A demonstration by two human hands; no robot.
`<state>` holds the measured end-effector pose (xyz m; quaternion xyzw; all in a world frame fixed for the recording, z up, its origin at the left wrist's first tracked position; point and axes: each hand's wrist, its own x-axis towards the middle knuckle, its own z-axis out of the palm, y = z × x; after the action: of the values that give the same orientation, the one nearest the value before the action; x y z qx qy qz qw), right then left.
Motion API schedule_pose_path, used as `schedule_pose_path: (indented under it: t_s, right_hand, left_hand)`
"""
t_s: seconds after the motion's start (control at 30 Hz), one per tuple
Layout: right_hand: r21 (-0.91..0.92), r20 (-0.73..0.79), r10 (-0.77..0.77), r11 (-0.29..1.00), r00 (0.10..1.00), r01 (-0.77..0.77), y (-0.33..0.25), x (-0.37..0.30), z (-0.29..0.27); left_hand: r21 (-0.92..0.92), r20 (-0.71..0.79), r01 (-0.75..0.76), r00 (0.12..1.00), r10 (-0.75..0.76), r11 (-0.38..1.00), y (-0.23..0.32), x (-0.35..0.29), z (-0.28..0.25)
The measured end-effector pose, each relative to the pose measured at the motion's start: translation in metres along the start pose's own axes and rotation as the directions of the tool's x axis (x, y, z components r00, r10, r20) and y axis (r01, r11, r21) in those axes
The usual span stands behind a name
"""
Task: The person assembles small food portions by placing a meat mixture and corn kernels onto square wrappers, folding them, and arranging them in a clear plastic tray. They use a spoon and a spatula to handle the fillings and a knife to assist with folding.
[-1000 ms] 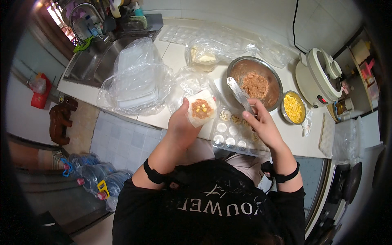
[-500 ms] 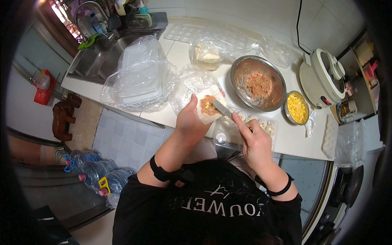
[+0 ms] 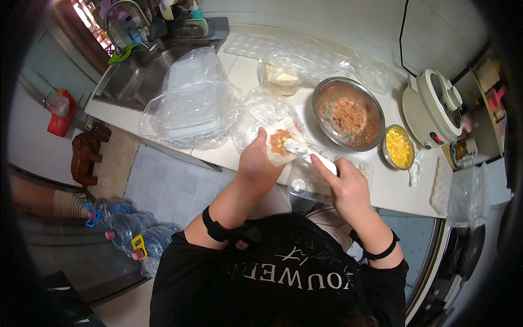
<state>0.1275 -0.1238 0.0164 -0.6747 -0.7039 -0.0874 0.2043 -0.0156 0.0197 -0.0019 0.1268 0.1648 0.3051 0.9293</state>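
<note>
On the palm of my left hand (image 3: pixel 256 163) lies a square dough wrapper (image 3: pixel 277 159), its edge under my thumb. Pinkish meat filling (image 3: pixel 280 139) with bits of yellow corn is spread over its middle. My right hand (image 3: pixel 348 186) grips a flat spreading tool (image 3: pixel 306 151), whose blade end touches the wrapper's right side and looks pale and shiny. Beneath the tool is a clear plastic tray (image 3: pixel 299 186) with small pale pieces in it, partly hidden by my right hand. Beyond stands a steel bowl (image 3: pixel 325 97) of minced meat (image 3: pixel 350 115), beside a smaller bowl of corn (image 3: pixel 399 148).
A bagged stack of white trays (image 3: pixel 190 101) covers the counter's left, next to a double sink (image 3: pixel 128 73). Behind are a bagged pale block (image 3: pixel 280 73) and an empty moulded tray (image 3: pixel 245 46). A cream electric cooker (image 3: pixel 430 111) stands right. Water bottles (image 3: pixel 133 229) sit on the floor.
The tool has turned in my right hand, its dark blade now showing pale. My right hand has shifted slightly right and down. The view has moved a little; my left hand still holds the wrapper.
</note>
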Motion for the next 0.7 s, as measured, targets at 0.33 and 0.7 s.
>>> schedule_pose_path:
  t_s: [0.33,0.7]
  right_hand:
    - [0.804,0.479,0.541,0.047,0.692,-0.593,0.022,0.015,0.016]
    - [0.811,0.241,0.514,0.36,0.823,-0.462,0.007,0.028,0.024]
  left_hand:
    - [0.165,0.083,0.327,0.936,-0.343,0.931,-0.005,-0.001,0.002]
    - [0.278,0.056,0.258,0.957,-0.284,0.925,-0.012,-0.002,-0.005]
